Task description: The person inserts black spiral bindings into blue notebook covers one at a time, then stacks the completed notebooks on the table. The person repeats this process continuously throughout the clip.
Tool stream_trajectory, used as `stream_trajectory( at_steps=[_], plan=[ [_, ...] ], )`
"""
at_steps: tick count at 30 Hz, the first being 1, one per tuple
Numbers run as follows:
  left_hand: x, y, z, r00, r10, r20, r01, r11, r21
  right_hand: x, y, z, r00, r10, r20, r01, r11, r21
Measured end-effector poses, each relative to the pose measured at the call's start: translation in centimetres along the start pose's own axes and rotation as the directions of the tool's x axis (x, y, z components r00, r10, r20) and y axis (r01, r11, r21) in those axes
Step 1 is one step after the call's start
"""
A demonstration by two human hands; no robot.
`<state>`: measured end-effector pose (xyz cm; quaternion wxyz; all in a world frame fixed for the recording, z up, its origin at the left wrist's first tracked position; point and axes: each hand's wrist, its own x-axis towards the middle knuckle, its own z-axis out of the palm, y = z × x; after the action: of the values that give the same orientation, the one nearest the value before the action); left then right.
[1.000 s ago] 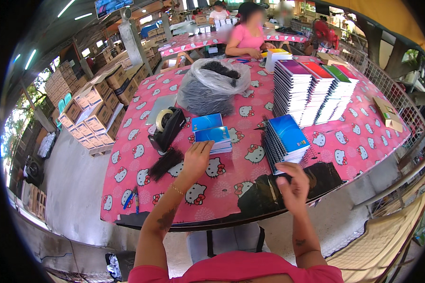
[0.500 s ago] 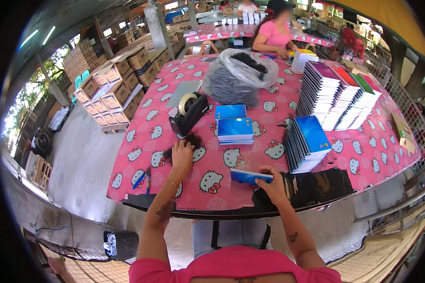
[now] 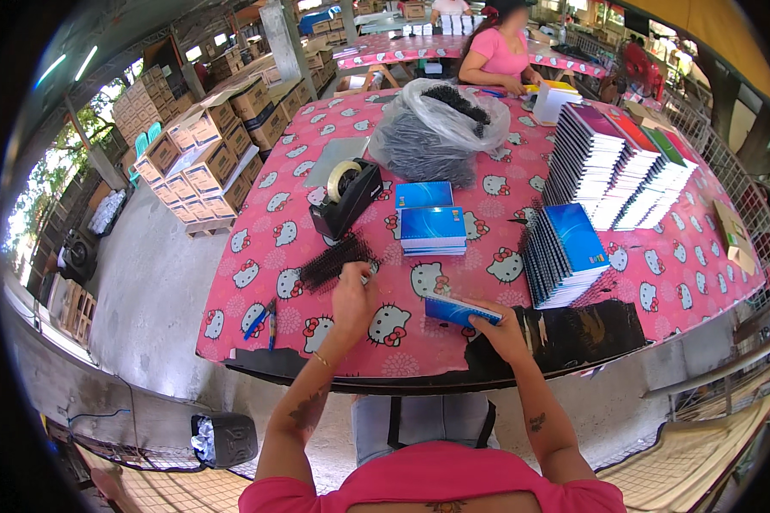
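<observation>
In my right hand [image 3: 498, 327] is a small blue-covered notebook [image 3: 445, 311], held tilted above the table with the thumb on its near side. My left hand [image 3: 354, 301] is closed, fingertips pinched together, at the right end of a pile of black plastic binding coils [image 3: 329, 263]. What the pinch holds is too small to make out. Beyond my hands lie two low stacks of blue notebooks [image 3: 434, 226]. A taller stack of blue notebooks with black coils along the edge [image 3: 565, 256] stands to the right of my right hand.
A black tape dispenser [image 3: 348, 202] stands behind the coils, near a clear bag of black coils [image 3: 432, 141]. Pens [image 3: 270, 325] lie at left. Tall notebook stacks [image 3: 586, 167] stand at right. Across the pink table [image 3: 402, 363], a person in pink [image 3: 498, 56] handles white sheets.
My left hand has drawn back from the coil pile, toward me and to the right, its fingers now pinched. My right hand still holds the notebook, barely moved.
</observation>
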<state>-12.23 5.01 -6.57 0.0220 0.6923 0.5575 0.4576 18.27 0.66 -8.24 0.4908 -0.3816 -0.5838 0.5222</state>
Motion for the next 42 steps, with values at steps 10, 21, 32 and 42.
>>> stream_trajectory(
  at_steps=[10,21,32,42],
  plan=[
    [-2.3,6.2,-0.3,0.982,0.121,0.146,-0.087,0.972,-0.217,0.2,0.0,-0.2,0.999,0.029,0.037,-0.030,0.999,0.026],
    [-1.2,5.9,0.4,0.966,0.093,0.242,-0.045,0.979,-0.197,0.1,0.6,-0.7,0.997,-0.015,0.070,0.016,1.000,-0.024],
    [0.0,6.2,-0.5,0.933,0.197,0.302,-0.115,0.956,-0.270,-0.4,-0.3,-0.8,0.991,0.085,0.103,-0.087,0.996,0.013],
    [1.7,7.3,-1.6,0.777,0.379,0.502,-0.263,0.921,-0.288,-1.3,-1.0,-0.8,0.987,0.031,0.159,-0.016,0.996,-0.091]
  ],
)
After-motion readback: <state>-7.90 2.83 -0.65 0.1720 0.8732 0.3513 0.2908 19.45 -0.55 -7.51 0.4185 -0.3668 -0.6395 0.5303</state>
